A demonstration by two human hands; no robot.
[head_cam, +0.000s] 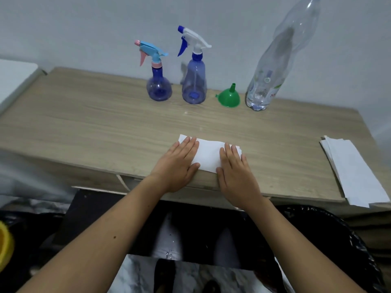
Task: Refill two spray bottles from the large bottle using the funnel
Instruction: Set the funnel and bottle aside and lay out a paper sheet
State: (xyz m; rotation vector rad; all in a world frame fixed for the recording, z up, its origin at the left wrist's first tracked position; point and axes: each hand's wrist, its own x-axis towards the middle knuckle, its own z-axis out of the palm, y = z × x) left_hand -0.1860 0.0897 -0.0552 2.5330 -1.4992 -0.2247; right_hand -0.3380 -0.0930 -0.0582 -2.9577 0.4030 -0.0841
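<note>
Along the back of the wooden table [84,119] stand a round blue spray bottle [158,87] with a light-blue and pink trigger head and a taller blue spray bottle [194,83] with a white and blue head. Right of them a green funnel [229,97] lies mouth down, spout up. A large clear plastic bottle [273,66] stands furthest right, with a little water at its bottom. My left hand [179,166] and my right hand [236,172] lie flat, fingers straight, on a folded white paper towel [208,154] at the table's front edge.
A stack of white paper towels [355,172] lies at the table's right front corner. A white surface [14,77] adjoins the table at the left. A black bin liner [338,229] sits low at the right, a yellow object [4,244] low at the left.
</note>
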